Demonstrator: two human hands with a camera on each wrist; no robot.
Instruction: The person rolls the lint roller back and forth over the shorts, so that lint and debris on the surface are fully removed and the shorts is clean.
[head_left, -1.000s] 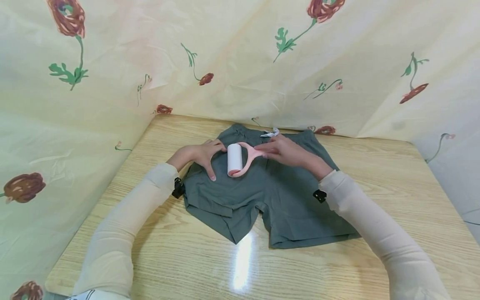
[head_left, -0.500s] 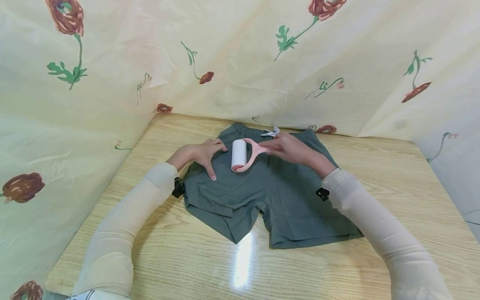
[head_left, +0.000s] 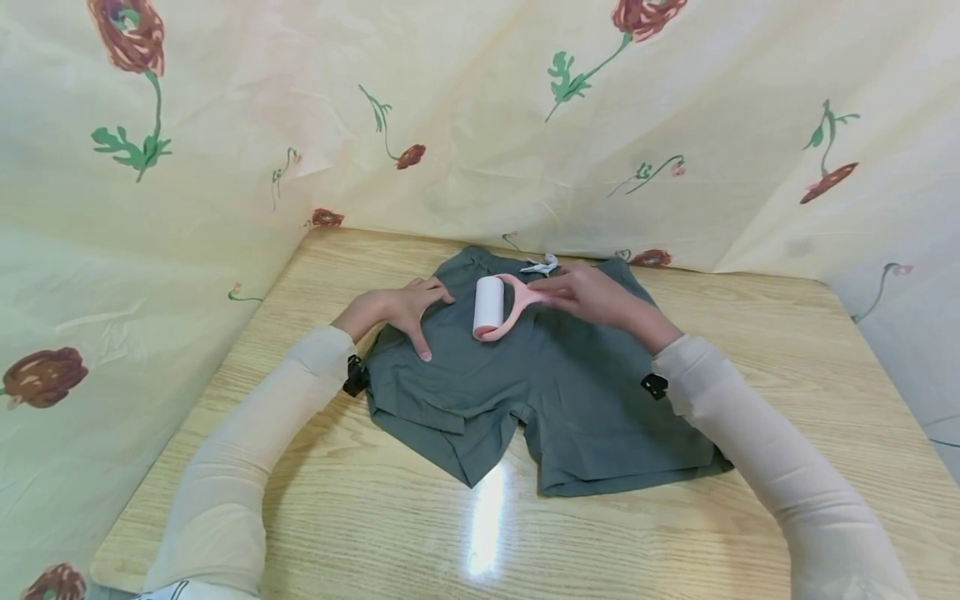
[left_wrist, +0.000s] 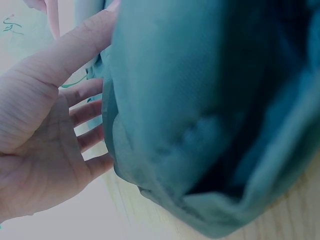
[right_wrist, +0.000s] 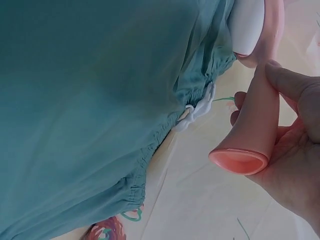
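Observation:
Dark grey-green shorts (head_left: 480, 383) lie spread on the wooden table, waistband toward the back, with a white drawstring bow (head_left: 542, 265) at the waist. My right hand (head_left: 588, 296) grips the pink handle of a lint roller (head_left: 489, 308), whose white cylinder is over the upper left part of the shorts. In the right wrist view, thumb and fingers wrap the flared handle (right_wrist: 252, 120). My left hand (head_left: 408, 312) rests on the left side of the shorts, thumb spread away from straight fingers. The left wrist view shows those fingers (left_wrist: 90, 112) partly hidden by the fabric (left_wrist: 165, 100).
The wood-grain table (head_left: 360, 517) reaches back to a cream floral curtain (head_left: 480, 125), which also hangs along the left side. A bright light reflection lies on the tabletop in front of the shorts. Each wrist wears a black camera strap.
My right hand has drawn the lint roller to the right and slightly toward the waistband. The left hand and the shorts have stayed in place.

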